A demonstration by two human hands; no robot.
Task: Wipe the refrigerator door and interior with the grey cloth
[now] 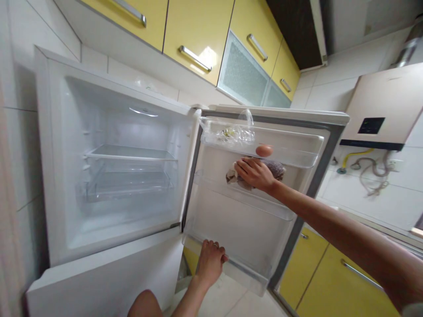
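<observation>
The refrigerator door [238, 215] stands open, its inner side facing me. My right hand [254, 172] is closed on a crumpled, patterned cloth [276, 168], against the middle door shelf [254, 199]. Just above that hand, a brown egg [264, 150] sits in the top door shelf [297, 157]. A clear plastic bag [228, 132] with something greenish inside lies at the left of the same shelf. Lower down, my left hand [211, 259] curls its fingers over the rim of the bottom door shelf [244, 269].
On the left, the refrigerator compartment [128, 207] holds a glass shelf [132, 152] and a clear drawer [128, 189]. Yellow cabinets [194, 31] hang above; others [307, 268] stand behind the door. A water heater [383, 105] is on the right wall. My knee [145, 304] shows below.
</observation>
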